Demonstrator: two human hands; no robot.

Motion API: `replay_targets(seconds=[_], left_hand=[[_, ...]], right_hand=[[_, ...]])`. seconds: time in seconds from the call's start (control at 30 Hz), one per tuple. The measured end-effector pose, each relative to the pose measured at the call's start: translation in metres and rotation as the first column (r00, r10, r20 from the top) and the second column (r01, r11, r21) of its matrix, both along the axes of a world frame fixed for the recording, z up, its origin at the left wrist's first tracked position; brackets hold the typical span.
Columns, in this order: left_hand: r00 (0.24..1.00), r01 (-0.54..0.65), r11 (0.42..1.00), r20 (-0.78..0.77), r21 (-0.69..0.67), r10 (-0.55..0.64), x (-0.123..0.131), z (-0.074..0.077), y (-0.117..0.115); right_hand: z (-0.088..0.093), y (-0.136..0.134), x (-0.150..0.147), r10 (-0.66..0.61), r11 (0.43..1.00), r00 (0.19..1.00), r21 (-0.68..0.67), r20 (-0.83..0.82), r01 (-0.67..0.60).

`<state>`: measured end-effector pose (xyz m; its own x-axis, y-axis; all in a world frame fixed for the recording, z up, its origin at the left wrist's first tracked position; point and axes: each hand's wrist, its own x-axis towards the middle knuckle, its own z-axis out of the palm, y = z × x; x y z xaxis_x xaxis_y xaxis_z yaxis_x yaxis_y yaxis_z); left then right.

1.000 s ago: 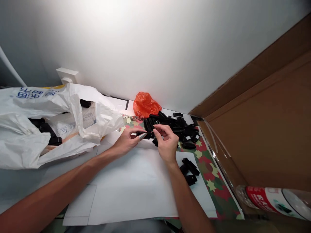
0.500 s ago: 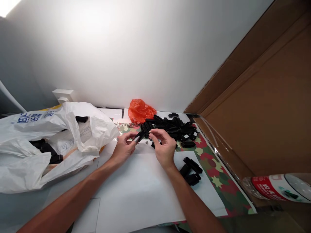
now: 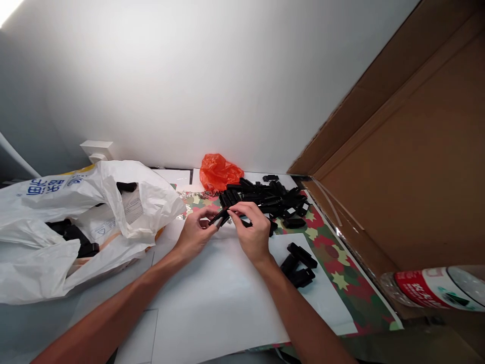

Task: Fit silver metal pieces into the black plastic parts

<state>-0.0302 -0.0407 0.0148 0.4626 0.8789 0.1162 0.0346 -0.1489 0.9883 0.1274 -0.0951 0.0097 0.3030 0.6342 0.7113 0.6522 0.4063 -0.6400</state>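
Observation:
Between the thumb and fingers of my left hand [image 3: 196, 230] is a slim black plastic part [image 3: 220, 216], tilted up to the right. My right hand [image 3: 252, 227] is closed in a pinch at the upper end of that part. Whatever its fingertips hold is too small to make out. Just beyond both hands lies a heap of similar black plastic parts [image 3: 275, 197], a few with white labels. Several more black parts [image 3: 301, 265] rest on the white sheet beside my right forearm. Small shiny metal pieces [image 3: 193, 195] are scattered behind my left hand.
A white plastic bag [image 3: 151, 197] with black parts inside lies open on the left. An orange plastic bag [image 3: 219, 172] sits against the wall. White paper [image 3: 212, 298] covers a camouflage-patterned mat [image 3: 341, 273]. Cardboard [image 3: 409, 167] and a labelled bottle [image 3: 435, 289] stand on the right.
My right hand has moved slightly left, bringing its pinched fingertips from beside the black part to its upper end. My left hand has shifted a little right with the part.

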Motion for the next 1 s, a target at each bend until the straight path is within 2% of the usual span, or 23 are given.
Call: replay_targets(seconds=[0.13,0.3,0.4,0.5,0.57,0.77,1.0], left_hand=[[0.999,0.005,1.000,0.038,-0.001,-0.005,0.000,0.000,0.000],[0.997,0.003,0.998,0.076,-0.070,0.003,0.001,0.004,0.000],[0.996,0.020,0.996,0.094,-0.085,-0.012,0.001,0.005,0.000],[0.995,0.044,0.995,0.096,-0.093,-0.035,0.000,0.005,0.000],[0.994,0.062,0.992,0.092,-0.110,-0.052,0.000,0.005,0.000],[0.995,0.074,0.989,0.070,-0.128,-0.066,-0.001,0.001,0.001],[0.997,0.043,0.994,0.066,-0.096,-0.037,0.000,0.005,0.001]], right_hand=[[0.000,0.001,0.000,0.057,0.998,0.997,-0.022,-0.059,-0.058],[0.000,0.002,0.000,0.097,0.980,0.944,-0.134,-0.314,-0.145],[-0.003,0.006,0.002,0.150,0.946,0.844,-0.173,-0.514,-0.273],[-0.006,0.010,0.005,0.231,0.857,0.673,-0.180,-0.703,-0.482],[-0.007,0.012,0.007,0.251,0.807,0.594,-0.174,-0.764,-0.564],[-0.005,0.010,0.010,0.276,0.797,0.603,-0.173,-0.749,-0.579],[-0.005,0.012,0.010,0.233,0.794,0.583,-0.194,-0.778,-0.576]])
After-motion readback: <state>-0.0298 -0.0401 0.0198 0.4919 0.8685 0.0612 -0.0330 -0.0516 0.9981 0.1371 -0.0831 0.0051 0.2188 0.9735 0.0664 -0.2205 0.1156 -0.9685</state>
